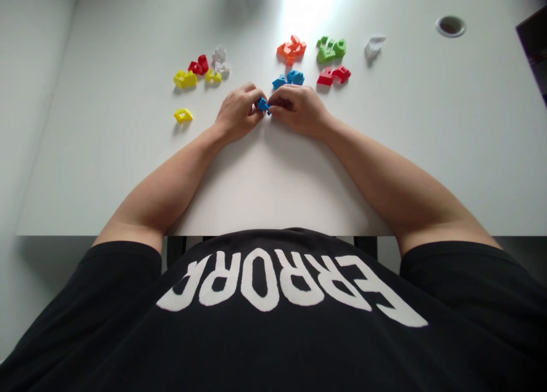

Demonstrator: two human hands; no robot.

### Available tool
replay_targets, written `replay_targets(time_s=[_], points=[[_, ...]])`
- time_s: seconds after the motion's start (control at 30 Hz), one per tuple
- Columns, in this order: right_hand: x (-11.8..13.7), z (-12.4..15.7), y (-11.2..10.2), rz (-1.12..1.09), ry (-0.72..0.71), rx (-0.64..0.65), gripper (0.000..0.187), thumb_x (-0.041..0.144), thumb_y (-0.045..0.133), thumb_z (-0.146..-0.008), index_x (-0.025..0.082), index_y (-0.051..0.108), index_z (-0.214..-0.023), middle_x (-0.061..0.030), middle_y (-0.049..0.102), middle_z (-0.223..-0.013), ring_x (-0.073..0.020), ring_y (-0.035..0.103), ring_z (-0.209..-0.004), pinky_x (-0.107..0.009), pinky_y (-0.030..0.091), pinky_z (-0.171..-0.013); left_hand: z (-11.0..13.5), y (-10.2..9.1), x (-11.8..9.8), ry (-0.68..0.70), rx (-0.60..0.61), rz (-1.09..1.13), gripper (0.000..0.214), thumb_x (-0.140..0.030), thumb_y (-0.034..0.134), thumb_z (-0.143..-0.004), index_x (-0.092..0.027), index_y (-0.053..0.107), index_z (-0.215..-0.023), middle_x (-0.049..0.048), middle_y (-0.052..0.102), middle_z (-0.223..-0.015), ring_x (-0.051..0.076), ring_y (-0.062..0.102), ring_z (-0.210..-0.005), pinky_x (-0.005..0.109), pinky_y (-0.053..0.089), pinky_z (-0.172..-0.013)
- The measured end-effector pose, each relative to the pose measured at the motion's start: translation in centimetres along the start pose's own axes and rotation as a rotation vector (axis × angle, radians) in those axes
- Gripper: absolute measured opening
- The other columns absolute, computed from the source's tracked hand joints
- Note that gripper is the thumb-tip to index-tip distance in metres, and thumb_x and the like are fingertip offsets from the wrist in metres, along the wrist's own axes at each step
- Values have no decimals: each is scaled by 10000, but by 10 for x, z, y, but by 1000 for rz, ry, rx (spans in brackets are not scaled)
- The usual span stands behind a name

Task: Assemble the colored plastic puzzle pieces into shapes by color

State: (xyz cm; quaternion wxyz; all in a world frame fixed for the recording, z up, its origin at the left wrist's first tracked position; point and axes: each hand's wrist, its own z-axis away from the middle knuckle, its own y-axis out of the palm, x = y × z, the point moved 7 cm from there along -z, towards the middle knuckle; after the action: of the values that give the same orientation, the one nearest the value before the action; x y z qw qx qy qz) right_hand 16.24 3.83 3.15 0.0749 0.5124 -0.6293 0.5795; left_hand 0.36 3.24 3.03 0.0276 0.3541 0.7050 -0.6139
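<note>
Between my hands is a small blue plastic piece [264, 105] with an angular shape. My left hand [241, 111] pinches it from the left, thumb and fingers closed on it. From the right, the fingertips of my right hand [301, 108] also close on the blue piece, near its lower end. Whether it is one part or two joined parts I cannot tell. Just beyond my right hand lie more blue pieces [294, 77], partly hidden by the fingers.
Farther back sit orange pieces [292, 51], green pieces [331, 50], red pieces [334, 75] and a white piece [375, 47]. At left are yellow pieces [185, 79], red pieces [199, 65], white pieces [219, 56] and a lone yellow piece [183, 115]. A round hole [450, 26] pierces the white table [273, 198].
</note>
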Motion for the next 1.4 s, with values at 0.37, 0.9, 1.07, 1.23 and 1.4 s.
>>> replay_targets(time_s=[0.37,0.9,1.07,1.23,1.4], points=[[0,2,0,-1,35,14,324,603,675,-917,280,698,-929,-37,761,-967,-216,603,-835,-399,502,-832,0,1,1,-18,17,13,160,-301,654,-917,-292,755,-1040,60,734,-1117,229,687,-936,375,520,-869],[2,2,-1,-103,86,35,605,928,579,-776,344,698,-882,-22,772,-824,-250,552,-913,-456,450,-860,0,-1,0,9,-7,3,194,-359,645,-914,-322,763,-1063,64,753,-1075,244,683,-927,391,529,-822],[1,1,-1,-69,78,26,543,846,619,-807,315,703,-888,-31,769,-895,-223,552,-851,-445,472,-839,0,0,0,2,0,2,193,-366,641,-918,-328,762,-1064,62,754,-1077,244,683,-925,397,530,-826],[2,1,-1,-7,23,-2,304,579,655,-877,283,719,-912,-46,756,-935,-220,608,-806,-419,505,-802,0,1,1,-5,10,6,196,-353,637,-918,-320,760,-1066,63,750,-1086,248,689,-958,393,528,-849],[1,3,-1,1,62,5,262,553,698,-896,297,710,-946,-33,750,-928,-265,658,-890,-415,542,-834,0,0,1,-12,11,6,190,-342,641,-911,-313,760,-1055,66,747,-1105,249,692,-959,394,530,-858]])
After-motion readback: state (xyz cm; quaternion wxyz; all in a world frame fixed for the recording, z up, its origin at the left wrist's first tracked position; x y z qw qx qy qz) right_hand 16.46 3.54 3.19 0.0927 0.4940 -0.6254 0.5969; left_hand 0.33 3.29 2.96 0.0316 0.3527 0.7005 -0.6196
